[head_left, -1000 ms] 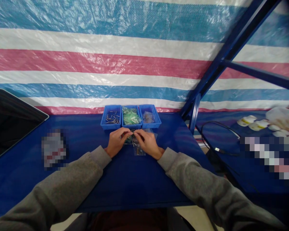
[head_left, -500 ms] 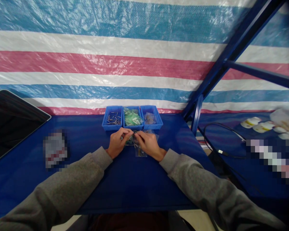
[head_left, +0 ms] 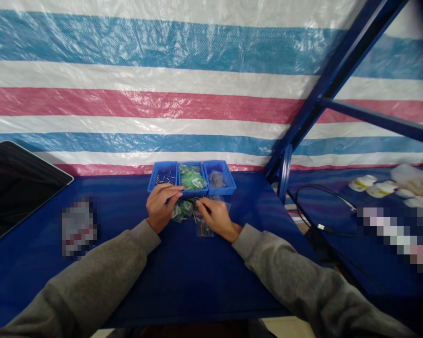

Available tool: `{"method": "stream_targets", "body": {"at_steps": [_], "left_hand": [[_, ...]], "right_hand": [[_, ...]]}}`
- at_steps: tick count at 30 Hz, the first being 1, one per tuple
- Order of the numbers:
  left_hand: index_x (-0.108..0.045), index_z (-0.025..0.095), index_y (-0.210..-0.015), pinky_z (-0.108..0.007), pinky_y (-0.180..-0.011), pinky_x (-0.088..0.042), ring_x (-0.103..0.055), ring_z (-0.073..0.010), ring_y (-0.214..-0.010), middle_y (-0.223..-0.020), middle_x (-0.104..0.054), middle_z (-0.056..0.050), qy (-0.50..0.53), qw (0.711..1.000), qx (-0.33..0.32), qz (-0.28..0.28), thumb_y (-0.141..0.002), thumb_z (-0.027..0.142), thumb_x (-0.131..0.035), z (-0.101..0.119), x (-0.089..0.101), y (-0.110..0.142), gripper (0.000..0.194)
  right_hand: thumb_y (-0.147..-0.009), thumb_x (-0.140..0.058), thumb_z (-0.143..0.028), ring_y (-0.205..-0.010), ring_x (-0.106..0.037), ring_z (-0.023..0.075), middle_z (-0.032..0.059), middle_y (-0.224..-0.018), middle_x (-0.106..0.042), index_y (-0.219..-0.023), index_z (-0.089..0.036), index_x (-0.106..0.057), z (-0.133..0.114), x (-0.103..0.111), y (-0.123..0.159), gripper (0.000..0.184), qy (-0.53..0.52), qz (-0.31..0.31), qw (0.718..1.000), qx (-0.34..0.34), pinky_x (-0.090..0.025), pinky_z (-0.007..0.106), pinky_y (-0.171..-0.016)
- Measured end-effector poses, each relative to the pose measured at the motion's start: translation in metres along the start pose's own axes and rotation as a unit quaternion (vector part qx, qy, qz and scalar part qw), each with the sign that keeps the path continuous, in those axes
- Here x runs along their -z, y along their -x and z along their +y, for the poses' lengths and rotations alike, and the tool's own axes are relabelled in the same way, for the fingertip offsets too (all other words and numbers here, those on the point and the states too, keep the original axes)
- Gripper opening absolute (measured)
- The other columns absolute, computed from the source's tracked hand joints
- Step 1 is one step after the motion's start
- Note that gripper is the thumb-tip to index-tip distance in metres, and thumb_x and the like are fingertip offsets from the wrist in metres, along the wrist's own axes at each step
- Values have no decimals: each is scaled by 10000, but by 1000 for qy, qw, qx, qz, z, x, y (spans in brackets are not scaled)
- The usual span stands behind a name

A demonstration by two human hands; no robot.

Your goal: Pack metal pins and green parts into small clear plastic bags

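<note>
My left hand hovers at the front edge of the left blue bin, which holds small metal pins; its fingers are stretched forward and apart, nothing visible in them. My right hand rests on the blue table with fingers curled over small clear bags. Between the hands lie green parts in a clear bag. The middle bin holds green parts, the right bin clear bags.
A dark screen lies at the far left. A blurred packet sits left of my arm. A blue metal frame post stands at the right, with a black cable and white objects beyond it.
My left hand has left the pinch it shared with the right hand and moved up and left toward the pin bin. The green bagged parts now show between the hands.
</note>
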State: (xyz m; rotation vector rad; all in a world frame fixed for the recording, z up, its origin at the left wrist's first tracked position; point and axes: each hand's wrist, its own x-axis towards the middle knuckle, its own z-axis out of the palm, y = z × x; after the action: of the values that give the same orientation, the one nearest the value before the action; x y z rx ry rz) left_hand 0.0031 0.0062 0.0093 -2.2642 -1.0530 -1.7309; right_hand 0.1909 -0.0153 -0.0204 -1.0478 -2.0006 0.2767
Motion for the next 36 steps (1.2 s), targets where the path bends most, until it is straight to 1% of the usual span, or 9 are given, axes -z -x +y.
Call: {"method": "stream_targets", "body": {"at_steps": [2,5,8,12,18,21,25,31,36], "left_hand": [[-618,188,-791,-401,-872,-443,-594,-188,-924,-876,-695,-33,-45,999,13,15,-808,217,-591,-6,4,-9,43],[-635,193,-855,-454,-954,-354,-531,-222,-1056,-1019,-658,-51,-103,992,67,-7,-828,239,-559,-10,6,-17,93],[-624,190,-950,-444,-979,-332,-496,-219,-1104,-1107,-607,-64,-101,990,94,-23,-856,232,-502,-7,4,-16,159],[-620,179,-906,-394,-966,-368,-514,-191,-1063,-1066,-599,-63,-45,995,79,-49,-858,190,-484,6,-1,-4,144],[-600,167,-905,-336,-884,-433,-543,-164,-968,-992,-590,-71,22,988,69,-134,-869,163,-445,14,-6,11,159],[-590,160,-867,-308,-836,-444,-548,-153,-901,-907,-585,-61,33,986,73,-145,-870,149,-432,12,-6,12,159],[-576,162,-858,-293,-812,-441,-541,-146,-865,-878,-574,-49,34,984,79,-156,-867,133,-426,11,-7,11,153],[-569,168,-881,-286,-812,-434,-540,-149,-877,-893,-575,-48,38,981,70,-177,-869,139,-433,12,-9,11,140],[-566,168,-893,-282,-808,-435,-547,-145,-872,-911,-581,-48,37,982,75,-171,-870,142,-437,11,-9,11,133]], "right_hand": [[-926,-366,-306,-583,-563,109,16,-649,-603,-778,-167,-602,0,0,0,312,4,-1,1000,2,-382,205,-586],[-924,-369,-305,-577,-557,109,11,-630,-595,-765,-169,-599,2,-2,1,311,16,-4,1000,-1,-385,207,-590],[-915,-392,-280,-626,-575,117,22,-678,-615,-783,-169,-600,3,-4,1,270,24,-15,1000,10,-399,213,-627],[-891,-431,-261,-723,-575,140,44,-764,-616,-835,-172,-605,0,-4,0,204,62,-52,995,49,-419,235,-686],[-842,-517,-353,-848,-532,190,78,-900,-581,-900,-177,-596,-13,-1,2,202,128,-113,981,97,-446,289,-733],[-833,-536,-341,-902,-507,208,89,-959,-559,-934,-179,-585,-16,-2,3,197,141,-134,976,94,-453,307,-739],[-845,-522,-302,-934,-472,221,92,-972,-532,-930,-177,-576,-16,-5,3,161,161,-143,973,83,-458,330,-768],[-856,-507,-252,-923,-456,221,87,-939,-517,-897,-164,-562,-13,-8,3,112,167,-150,970,89,-455,345,-793],[-864,-493,-232,-883,-460,212,83,-922,-524,-877,-159,-540,-10,-8,2,87,143,-148,974,100,-442,331,-751]]}}
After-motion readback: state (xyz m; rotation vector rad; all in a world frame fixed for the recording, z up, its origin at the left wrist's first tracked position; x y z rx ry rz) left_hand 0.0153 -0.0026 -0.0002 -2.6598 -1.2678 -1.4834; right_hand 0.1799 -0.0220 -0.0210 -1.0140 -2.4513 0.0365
